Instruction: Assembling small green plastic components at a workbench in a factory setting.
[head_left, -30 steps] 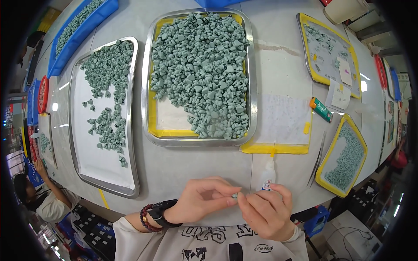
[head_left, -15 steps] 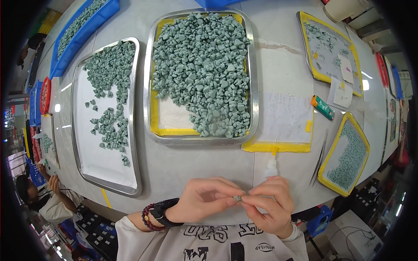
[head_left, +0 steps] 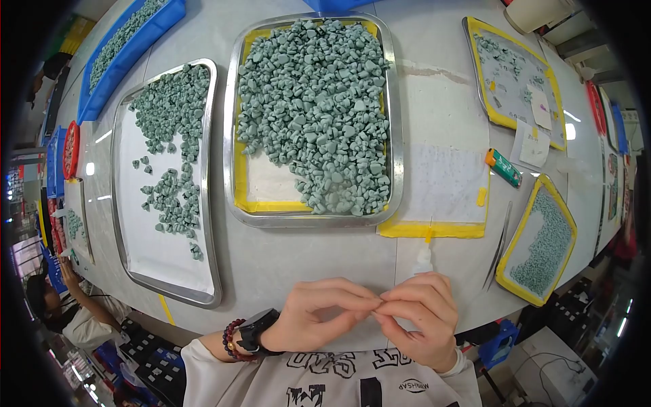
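My left hand (head_left: 319, 312) and my right hand (head_left: 422, 317) meet fingertip to fingertip above the table's near edge. Thumbs and forefingers of both are pinched together. The small grey-green piece that showed between them half a second ago is now hidden by the fingers. Just beyond my right hand lies a small white squeeze bottle (head_left: 423, 260) with a yellow tip. Farther off, a metal tray (head_left: 313, 220) edged in yellow tape is heaped with grey-green pieces like small carved stones. To its left, a white-lined metal tray (head_left: 156, 261) holds more, scattered and in clumps.
At the right are tweezers (head_left: 499, 245), a green lighter (head_left: 503, 168) and a small yellow-edged tray (head_left: 526, 245) of tiny pieces. A yellow-edged sheet (head_left: 444, 183) lies beside the big tray. A blue bin (head_left: 87, 102) stands far left; a co-worker (head_left: 91, 322) sits at the left.
My fingertips have closed over the small grey-green piece, which showed between them before. My left wrist has turned slightly. The co-worker's hand at the left has moved up.
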Motion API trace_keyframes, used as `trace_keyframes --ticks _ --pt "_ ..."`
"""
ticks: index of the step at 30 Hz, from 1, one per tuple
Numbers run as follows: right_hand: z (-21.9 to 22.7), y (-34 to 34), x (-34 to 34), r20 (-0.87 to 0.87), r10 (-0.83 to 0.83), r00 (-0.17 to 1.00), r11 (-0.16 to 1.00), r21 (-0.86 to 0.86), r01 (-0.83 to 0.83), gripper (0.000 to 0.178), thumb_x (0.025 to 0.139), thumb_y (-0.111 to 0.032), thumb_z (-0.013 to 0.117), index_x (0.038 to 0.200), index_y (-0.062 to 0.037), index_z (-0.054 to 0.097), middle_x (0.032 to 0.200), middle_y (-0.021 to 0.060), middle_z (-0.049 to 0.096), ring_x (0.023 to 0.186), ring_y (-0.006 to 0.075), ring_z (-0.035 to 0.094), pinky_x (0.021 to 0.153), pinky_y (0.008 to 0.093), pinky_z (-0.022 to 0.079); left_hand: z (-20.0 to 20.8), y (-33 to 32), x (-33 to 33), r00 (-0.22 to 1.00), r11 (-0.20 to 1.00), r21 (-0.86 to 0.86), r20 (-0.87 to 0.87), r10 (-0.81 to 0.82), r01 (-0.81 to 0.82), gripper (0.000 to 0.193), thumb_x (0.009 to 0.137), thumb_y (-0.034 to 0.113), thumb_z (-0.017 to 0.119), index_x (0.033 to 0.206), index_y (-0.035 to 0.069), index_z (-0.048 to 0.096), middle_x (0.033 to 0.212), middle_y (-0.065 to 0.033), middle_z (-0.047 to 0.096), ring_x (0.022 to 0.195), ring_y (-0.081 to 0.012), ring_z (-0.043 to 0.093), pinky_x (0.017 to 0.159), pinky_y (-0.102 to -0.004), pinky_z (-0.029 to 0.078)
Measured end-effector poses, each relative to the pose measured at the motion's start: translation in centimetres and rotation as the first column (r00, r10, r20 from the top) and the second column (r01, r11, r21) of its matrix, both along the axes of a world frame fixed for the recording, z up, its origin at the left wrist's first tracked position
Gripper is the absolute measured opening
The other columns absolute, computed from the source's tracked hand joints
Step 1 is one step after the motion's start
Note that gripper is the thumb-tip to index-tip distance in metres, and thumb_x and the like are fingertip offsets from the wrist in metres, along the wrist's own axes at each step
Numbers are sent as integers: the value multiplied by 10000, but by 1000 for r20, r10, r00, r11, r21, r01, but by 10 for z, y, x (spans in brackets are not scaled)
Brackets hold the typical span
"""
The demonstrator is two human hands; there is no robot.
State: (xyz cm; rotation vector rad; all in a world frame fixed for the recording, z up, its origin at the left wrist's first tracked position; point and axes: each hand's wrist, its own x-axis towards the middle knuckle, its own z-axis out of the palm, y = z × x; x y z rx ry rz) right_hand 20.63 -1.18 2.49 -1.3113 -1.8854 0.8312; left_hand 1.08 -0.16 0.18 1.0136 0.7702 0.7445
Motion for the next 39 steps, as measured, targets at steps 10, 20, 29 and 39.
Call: trace_keyframes --ticks 10,20,29,39 --pt "2 1 0 -6 -19 1000 1000 17 19 223 572 17 742 764 -62 660 842 37 640 740 211 578 690 332 428 0 3 2 1000 1000 -23 26 7 -6 263 784 -142 584 1016 -42 658 1031 -168 633 935 -203 630 805 -293 527" --pt "-5 -3 -7 -61 -54 997 999 1 54 221 614 12 737 806 -57 649 864 45 649 703 222 592 684 347 451 1 3 0 999 999 -20 14 41 -41 297 766 -153 564 1018 -27 658 1032 -151 635 928 -197 629 800 -290 526" --pt "4 -14 53 100 -209 973 975 -59 215 360 635 -154 769 936 -11 633 848 104 614 717 250 561 669 351 446 32 28 -107 174 671 738 -653 738 -77 267 662 -65 682 913 21 656 888 -86 631 761 -202 594 672 -275 483" --pt "2 -10 29 523 119 844 988 -150 -47 594 548 -188 811 1090 -75 596 862 89 486 787 271 492 696 370 411 2 93 -42 550 713 657 -699 456 244 178 713 -37 668 882 10 644 847 -94 599 723 -216 610 640 -286 497"
